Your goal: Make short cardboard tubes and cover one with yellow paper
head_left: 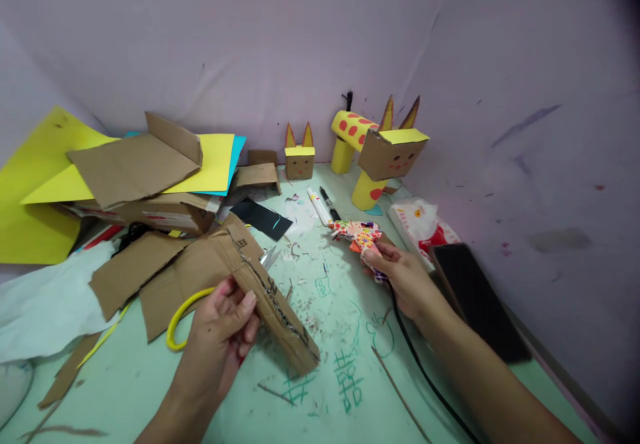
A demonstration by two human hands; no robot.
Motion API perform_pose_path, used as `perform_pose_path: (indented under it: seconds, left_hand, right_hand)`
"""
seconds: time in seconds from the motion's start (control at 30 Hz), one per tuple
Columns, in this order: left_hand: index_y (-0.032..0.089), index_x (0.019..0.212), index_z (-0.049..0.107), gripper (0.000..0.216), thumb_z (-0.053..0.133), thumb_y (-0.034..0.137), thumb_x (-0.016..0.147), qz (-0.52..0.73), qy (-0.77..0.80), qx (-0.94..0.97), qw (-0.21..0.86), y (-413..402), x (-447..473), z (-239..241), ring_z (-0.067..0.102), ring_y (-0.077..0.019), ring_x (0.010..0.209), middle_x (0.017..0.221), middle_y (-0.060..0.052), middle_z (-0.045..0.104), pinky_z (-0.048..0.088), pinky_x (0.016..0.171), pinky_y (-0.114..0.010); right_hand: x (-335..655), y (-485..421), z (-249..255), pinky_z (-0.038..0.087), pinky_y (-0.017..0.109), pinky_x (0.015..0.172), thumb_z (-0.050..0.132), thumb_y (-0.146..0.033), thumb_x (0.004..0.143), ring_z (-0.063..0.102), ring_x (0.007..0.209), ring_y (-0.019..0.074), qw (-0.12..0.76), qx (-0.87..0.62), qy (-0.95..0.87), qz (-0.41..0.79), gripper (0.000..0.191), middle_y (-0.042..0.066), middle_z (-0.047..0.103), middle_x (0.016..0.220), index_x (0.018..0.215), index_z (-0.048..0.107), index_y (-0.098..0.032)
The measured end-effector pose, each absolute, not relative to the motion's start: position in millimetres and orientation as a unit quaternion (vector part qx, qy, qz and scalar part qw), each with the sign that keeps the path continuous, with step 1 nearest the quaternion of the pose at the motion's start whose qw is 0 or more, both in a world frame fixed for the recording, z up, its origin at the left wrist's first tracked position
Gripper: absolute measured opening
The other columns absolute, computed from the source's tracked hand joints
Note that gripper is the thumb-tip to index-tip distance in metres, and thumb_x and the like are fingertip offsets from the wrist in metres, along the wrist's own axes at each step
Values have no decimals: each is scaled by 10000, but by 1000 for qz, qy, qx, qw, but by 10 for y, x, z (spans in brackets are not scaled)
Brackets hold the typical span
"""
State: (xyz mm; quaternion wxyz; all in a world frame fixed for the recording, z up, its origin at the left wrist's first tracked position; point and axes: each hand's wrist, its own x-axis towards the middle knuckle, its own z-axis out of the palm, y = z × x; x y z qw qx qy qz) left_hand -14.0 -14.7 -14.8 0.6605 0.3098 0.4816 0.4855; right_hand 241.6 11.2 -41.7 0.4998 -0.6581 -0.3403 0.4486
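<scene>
1. Pale mauve walls (pixel 260 51) rise behind a green table (pixel 370 397), scribbled and scrap-strewn;
2. here's the left hand (pixel 215 344), near and left of centre, fingers curled round a folded cardboard piece (pixel 273 297), held on a slant;
3. over to the right, the right hand (pixel 400 277) grips a flower-patterned glue gun (pixel 357 232) by its handle; nozzle pointing left, black cord (pixel 425 371) running near;
4. far right of centre stands a red-spotted cardboard animal (pixel 395 157); a small eared box (pixel 300 166) sits to its left;
5. far left, cardboard sheets (pixel 135 164) lie over yellow paper (pixel 215 157).
</scene>
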Motion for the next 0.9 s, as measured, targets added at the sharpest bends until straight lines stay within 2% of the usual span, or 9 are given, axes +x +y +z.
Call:
perform_pose_path:
  seconds: [0.1,0.2,0.27,0.37,0.43,0.5,0.6,0.8,0.9]
  left_hand:
    - [194,943,512,407,769,283,640,492,480,297,663,-164,-139,-148,361,-11,338,638,74,536,246,289,-125]
    - [179,919,527,408,781,305,626,484,483,290,670,-182,-116,-141,368,-8,355,658,63,538,252,297,-121]
    - [170,909,539,416,791,314,611,476,486,288,674,-189,-94,-147,369,-6,364,673,53,544,254,302,-120]
    - [168,917,555,433,795,336,599,460,484,287,686,-199,-60,-172,356,-7,355,652,51,543,234,291,-119]
    - [166,922,563,429,787,353,608,447,478,298,695,-207,-39,-188,349,-5,349,654,43,556,221,288,-117]
    - [160,912,572,408,779,358,621,433,469,313,703,-215,-21,-201,346,-1,352,663,36,561,220,294,-114]
    - [155,887,583,364,764,358,644,417,458,325,714,-222,-10,-227,343,0,358,642,42,539,224,301,-111]
    - [149,964,603,375,743,350,681,401,456,335,720,-224,-30,-321,359,1,378,714,15,570,246,304,-111]
    - [149,1021,595,423,747,350,681,404,466,341,710,-236,-23,-331,356,-7,386,684,26,555,264,304,-111]
  right_hand:
    - [2410,-6,-276,419,429,910,784,-328,575,554,1070,323,478,-677,-375,415,415,112,653,1106,940,675,-165]
    - [2267,-189,-102,263,440,1071,744,-348,651,374,1283,314,506,-672,-461,281,477,97,501,1345,1093,624,-218]
    - [2099,-287,-43,345,448,1015,655,-417,752,486,1187,280,509,-626,-453,379,393,86,567,1255,1105,600,-253]
    - [1830,-347,-86,476,385,836,723,-463,687,618,949,232,428,-507,-350,662,398,85,652,1053,974,624,-204]
    - [1700,-343,-170,488,297,700,788,-431,623,638,771,166,388,-440,-259,768,424,50,672,887,914,618,-173]
    - [1633,-331,-256,460,235,609,834,-393,570,608,635,109,379,-406,-199,808,455,-3,653,749,887,605,-162]
    - [1617,-323,-350,430,197,567,884,-349,496,578,566,76,385,-390,-167,820,511,-56,621,632,859,579,-160]
    - [1629,-315,-450,386,180,524,888,-358,508,545,515,60,393,-373,-202,816,520,-85,586,547,852,553,-157]
    - [1627,-309,-495,371,176,505,882,-349,524,559,524,64,402,-350,-218,817,524,-79,610,590,870,531,-171]
